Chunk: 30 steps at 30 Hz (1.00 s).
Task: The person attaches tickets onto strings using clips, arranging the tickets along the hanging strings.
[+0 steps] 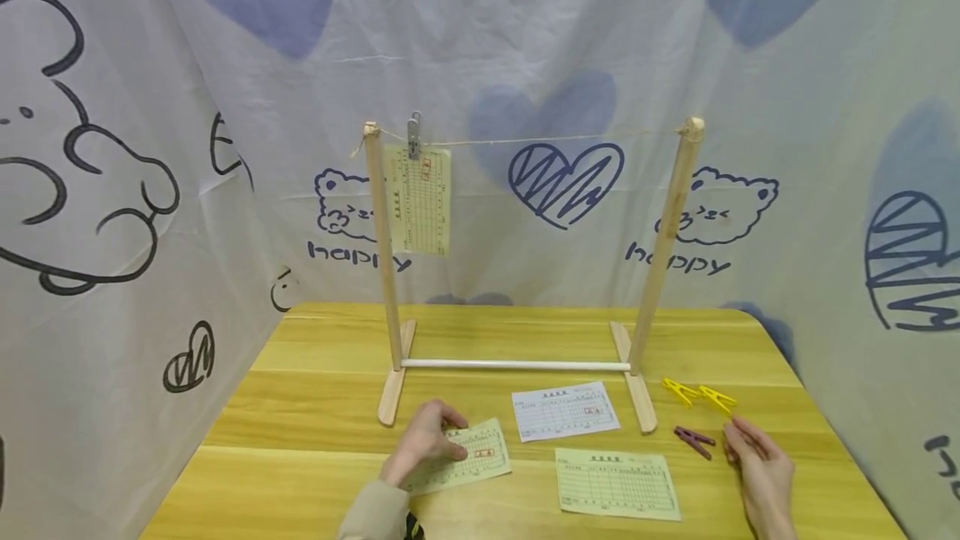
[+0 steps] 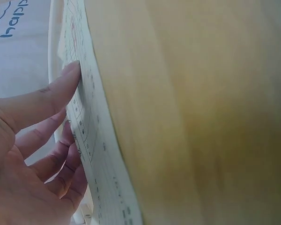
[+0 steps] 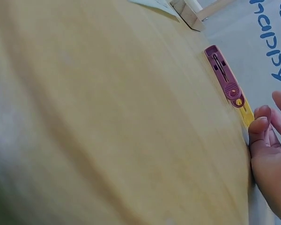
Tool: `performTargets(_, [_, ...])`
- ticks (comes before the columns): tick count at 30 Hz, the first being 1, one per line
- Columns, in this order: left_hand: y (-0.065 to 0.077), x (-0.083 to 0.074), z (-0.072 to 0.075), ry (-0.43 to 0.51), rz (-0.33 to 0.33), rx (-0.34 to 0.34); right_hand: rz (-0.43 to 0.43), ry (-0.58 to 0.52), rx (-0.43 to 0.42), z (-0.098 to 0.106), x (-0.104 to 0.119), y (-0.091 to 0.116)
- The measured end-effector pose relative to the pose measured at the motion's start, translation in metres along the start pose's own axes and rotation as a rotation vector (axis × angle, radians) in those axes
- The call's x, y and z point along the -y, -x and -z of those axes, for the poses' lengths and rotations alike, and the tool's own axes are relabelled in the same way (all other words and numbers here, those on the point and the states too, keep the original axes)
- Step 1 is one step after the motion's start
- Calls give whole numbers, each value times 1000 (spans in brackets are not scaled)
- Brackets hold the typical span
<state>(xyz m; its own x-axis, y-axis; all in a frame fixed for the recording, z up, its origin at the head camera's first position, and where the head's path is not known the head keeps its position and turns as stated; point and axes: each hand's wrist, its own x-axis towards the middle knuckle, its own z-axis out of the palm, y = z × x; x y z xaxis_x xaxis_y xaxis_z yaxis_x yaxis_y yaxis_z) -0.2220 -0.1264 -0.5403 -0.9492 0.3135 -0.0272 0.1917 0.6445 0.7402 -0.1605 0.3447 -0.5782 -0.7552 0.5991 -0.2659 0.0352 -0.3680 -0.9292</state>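
Note:
My left hand [image 1: 429, 443] rests on a pale yellow printed slip [image 1: 486, 455] with a red stamp, lying on the table. In the left wrist view the thumb [image 2: 68, 84] touches the slip's face, apart from the fingers, which reach its far edge. To the right, my right hand [image 1: 761, 467] is low over the table, its fingers loosely bent. Its fingertips are right at the end of a yellow clothespin [image 1: 717, 397]. Another yellow clothespin [image 1: 679, 391] lies beside that one, and a purple clothespin [image 1: 695, 442] is left of the fingers.
A wooden frame with two posts [image 1: 666, 248] and a string [image 1: 525, 140] stands behind. A metal clip [image 1: 414, 138] holds a yellow slip [image 1: 420, 207] on the string. A white slip [image 1: 566, 411] and another yellow slip [image 1: 617, 483] lie on the table [image 1: 300, 407].

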Motion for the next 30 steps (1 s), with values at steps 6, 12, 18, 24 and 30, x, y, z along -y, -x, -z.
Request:
performTargets(6, [0, -3, 0, 61, 35, 12, 9, 46, -2, 0, 0, 1])
performTargets(12, [-1, -3, 0, 105, 51, 20, 20, 79, 12, -1, 1, 2])
performTargets(18, [-4, 2, 0, 88, 66, 7, 19, 147, 31, -1, 1, 3])
performTargets(24, [-5, 3, 1, 57, 62, -6, 41, 303, 155, 6, 2, 4])
performTargets(30, [-4, 4, 3, 102, 20, 2, 75, 419, 334, 18, 5, 5])
